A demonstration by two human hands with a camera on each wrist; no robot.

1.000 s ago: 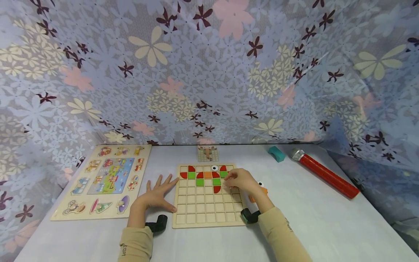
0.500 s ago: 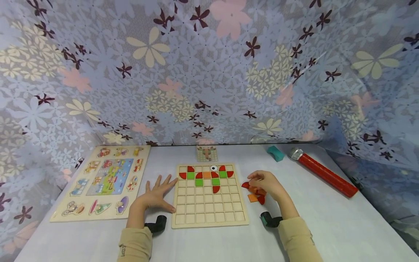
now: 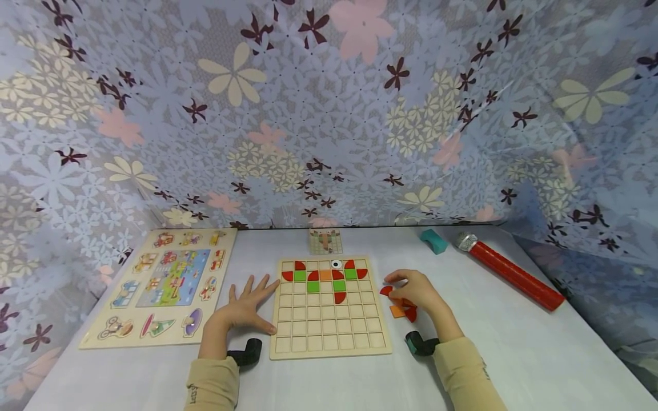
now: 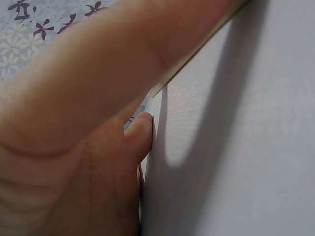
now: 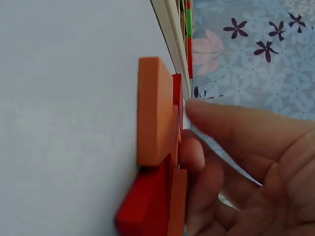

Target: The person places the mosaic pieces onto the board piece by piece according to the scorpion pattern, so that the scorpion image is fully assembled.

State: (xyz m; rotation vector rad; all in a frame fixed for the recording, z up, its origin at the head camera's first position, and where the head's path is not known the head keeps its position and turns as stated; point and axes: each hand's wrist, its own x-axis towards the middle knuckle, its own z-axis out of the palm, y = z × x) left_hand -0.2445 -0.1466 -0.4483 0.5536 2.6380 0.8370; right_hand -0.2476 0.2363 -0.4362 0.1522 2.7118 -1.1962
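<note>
My left hand (image 3: 243, 308) lies with spread fingers at the left edge of a wooden grid board (image 3: 330, 328), its thumb and a fingertip touching the rim. Red quarter-round, green square, orange and eye tiles (image 3: 336, 264) fill some upper cells. Right of the board, my right hand (image 3: 417, 290) is over a small pile of loose tiles, partly hiding them. An orange square tile (image 3: 397, 311) and red tiles (image 3: 410, 314) show beside it. In the right wrist view, the fingers (image 5: 192, 153) touch the pile, thumb and fingers apart, with no tile seen pinched between them.
A small picture card (image 3: 325, 241) stands behind the board. At left lies a wooden peg puzzle (image 3: 172, 279). A teal block (image 3: 434, 241) and a red microphone (image 3: 509, 271) are at the back right. A flowered cloth (image 3: 329, 114) hangs behind the table.
My right hand has left the board's upper right and moved right to the loose tiles. A red quarter-round beside the right green tile is now uncovered. The left hand stays put.
</note>
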